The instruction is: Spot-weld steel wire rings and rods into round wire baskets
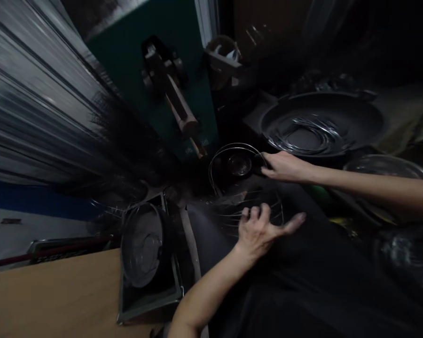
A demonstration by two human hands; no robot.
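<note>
A round wire fan guard (238,185) lies in front of me under a green welding machine (155,70). My left hand (261,230) curls its fingers over the guard's near wires, thumb stretched out to the right. My right hand (284,166) grips the guard's far right rim, fingers closed on the wire ring. The guard's dark centre disc (239,164) shows between the two hands. My dark-clothed lap (303,286) fills the lower right.
A large dark pan (359,115) holding several wire rings (306,134) sits at the back right. Stacked wire guards (143,244) rest in a metal tray at lower left, beside a wooden board (56,295). More wire guards (387,166) lie at far right.
</note>
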